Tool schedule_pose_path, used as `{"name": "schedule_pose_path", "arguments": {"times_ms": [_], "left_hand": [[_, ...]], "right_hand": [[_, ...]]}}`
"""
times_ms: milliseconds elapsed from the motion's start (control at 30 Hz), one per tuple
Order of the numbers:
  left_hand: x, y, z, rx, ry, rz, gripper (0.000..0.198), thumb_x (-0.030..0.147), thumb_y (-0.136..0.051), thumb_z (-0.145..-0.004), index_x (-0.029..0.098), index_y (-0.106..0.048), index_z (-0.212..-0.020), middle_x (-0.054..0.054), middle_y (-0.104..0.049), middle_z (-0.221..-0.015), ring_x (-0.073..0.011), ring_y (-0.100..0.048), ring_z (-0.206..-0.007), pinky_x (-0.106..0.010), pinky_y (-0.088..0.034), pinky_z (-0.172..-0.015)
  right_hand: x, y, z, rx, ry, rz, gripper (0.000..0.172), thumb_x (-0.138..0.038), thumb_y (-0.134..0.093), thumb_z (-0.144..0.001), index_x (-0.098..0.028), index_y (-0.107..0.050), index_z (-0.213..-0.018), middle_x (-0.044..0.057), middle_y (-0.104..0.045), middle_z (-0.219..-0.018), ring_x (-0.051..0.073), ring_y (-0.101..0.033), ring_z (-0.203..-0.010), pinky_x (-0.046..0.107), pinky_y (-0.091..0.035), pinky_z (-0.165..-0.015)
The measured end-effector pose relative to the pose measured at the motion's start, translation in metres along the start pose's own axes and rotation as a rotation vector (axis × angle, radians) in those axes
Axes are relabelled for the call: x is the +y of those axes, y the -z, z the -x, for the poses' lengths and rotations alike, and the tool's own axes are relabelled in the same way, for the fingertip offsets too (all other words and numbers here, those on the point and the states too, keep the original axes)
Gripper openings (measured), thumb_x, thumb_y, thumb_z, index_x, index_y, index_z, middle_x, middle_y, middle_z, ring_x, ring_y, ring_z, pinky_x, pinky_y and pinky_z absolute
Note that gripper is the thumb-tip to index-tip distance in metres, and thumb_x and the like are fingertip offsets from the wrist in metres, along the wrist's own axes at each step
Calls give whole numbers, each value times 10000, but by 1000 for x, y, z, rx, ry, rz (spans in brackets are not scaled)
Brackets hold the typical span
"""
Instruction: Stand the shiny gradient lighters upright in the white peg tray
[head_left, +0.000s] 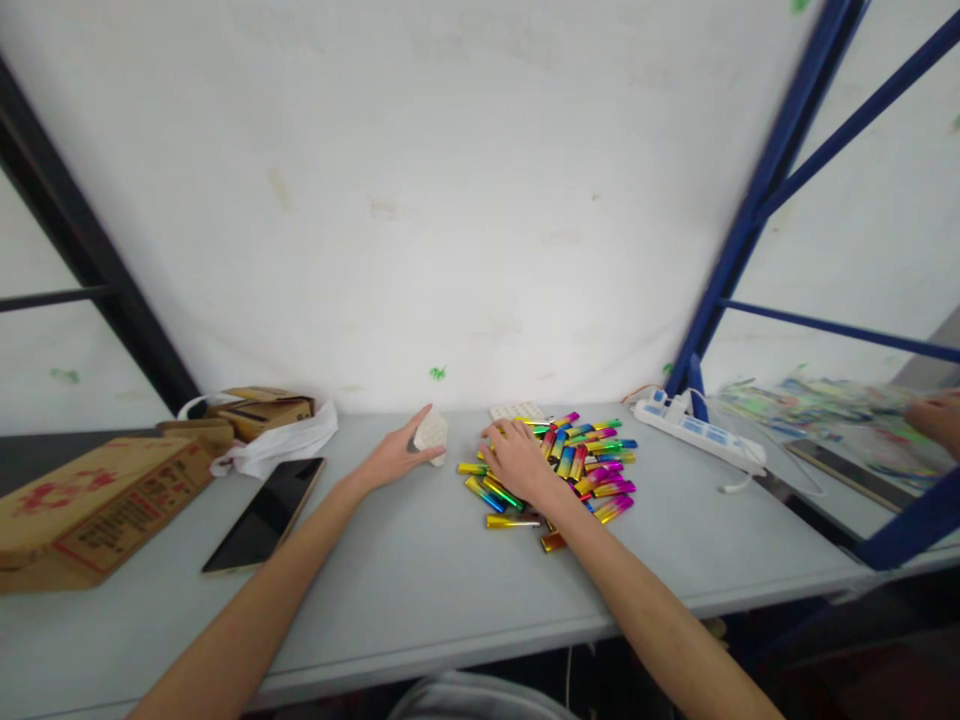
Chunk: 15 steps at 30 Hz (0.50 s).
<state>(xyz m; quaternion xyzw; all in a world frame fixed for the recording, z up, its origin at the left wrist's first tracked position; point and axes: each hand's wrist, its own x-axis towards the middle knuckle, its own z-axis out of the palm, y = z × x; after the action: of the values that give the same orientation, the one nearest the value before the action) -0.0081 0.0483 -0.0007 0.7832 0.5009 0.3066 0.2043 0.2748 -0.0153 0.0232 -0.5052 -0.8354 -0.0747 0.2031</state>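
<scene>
My left hand (396, 455) has its thumb and forefinger around a small, pale, many-sided block (432, 434) with a dimpled face. The block is tilted up, its lower edge against the thumb; my other left fingers are mostly hidden behind. My right hand (519, 462) lies over the left side of a pile of shiny metallic tubes (579, 462) in gold, blue, green, red and magenta. Its fingers are bent and slightly apart, and I see no tube gripped in them. Behind it, a white piece with a dotted surface (517, 411) lies by the wall.
A black tablet or phone (264, 515) and cardboard boxes (112, 500) with a white bag (281, 445) are at left. A white power strip (701, 435) lies at right beside a blue metal post (739, 240). Another person's hand (937, 418) shows at far right.
</scene>
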Motion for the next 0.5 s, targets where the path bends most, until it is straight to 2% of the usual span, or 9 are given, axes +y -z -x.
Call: {"name": "schedule_pose_path", "arguments": {"times_ms": [33, 100, 167, 333, 433, 500], "left_hand": [[-6, 1, -2, 2, 3, -25, 1009, 832, -651, -828, 227, -470, -1616, -145, -646, -1532, -390, -600, -1419, -512, -467, -1198], [-18, 3, -5, 26, 17, -114, 982, 903, -650, -754, 202, -656, -1443, -174, -615, -1552, -437, -522, -1474, -550, -393, -1251], [-24, 5, -6, 57, 17, -166, 942, 926, -605, -764, 188, -726, -1336, -197, -626, -1500, -445, -541, -1435, -568, -384, -1250], [-12, -4, -6, 156, -82, -233, 678, 779, -527, -941, 203, -773, -1201, -149, -703, -1219, -354, -634, -1232, -502, -455, -1183], [0, -18, -8, 162, -14, -292, 559, 715, -652, -900, 188, -800, -1017, -178, -724, -1127, -406, -622, -1208, -555, -451, -1162], [5, -26, -9, 144, -30, -372, 482, 634, -654, -924, 178, -796, -986, -204, -725, -1161, -427, -612, -1229, -578, -473, -1133]], "right_hand": [[3, 2, -1, 8, -28, 14, 343, -357, -417, -1134, -186, -676, -1278, 156, -674, -1351, 300, -585, -1280, 460, -400, -1178], [12, 7, -1, 9, -89, 46, 340, -348, -427, -1126, -179, -680, -1278, 168, -671, -1350, 310, -590, -1265, 462, -407, -1160], [21, 10, -1, 0, -152, 71, 343, -347, -430, -1122, -175, -678, -1287, 175, -673, -1344, 313, -598, -1259, 462, -414, -1145], [52, 16, -14, -28, -322, 95, 353, -329, -421, -1121, -153, -680, -1284, 193, -700, -1303, 313, -656, -1226, 446, -471, -1090], [71, 13, -36, -115, -440, 93, 352, -279, -454, -1101, -125, -666, -1336, 222, -694, -1342, 333, -655, -1280, 451, -501, -1075], [83, 9, -52, -170, -513, 78, 362, -221, -455, -1087, -99, -662, -1358, 246, -686, -1372, 338, -650, -1316, 450, -509, -1082]]}}
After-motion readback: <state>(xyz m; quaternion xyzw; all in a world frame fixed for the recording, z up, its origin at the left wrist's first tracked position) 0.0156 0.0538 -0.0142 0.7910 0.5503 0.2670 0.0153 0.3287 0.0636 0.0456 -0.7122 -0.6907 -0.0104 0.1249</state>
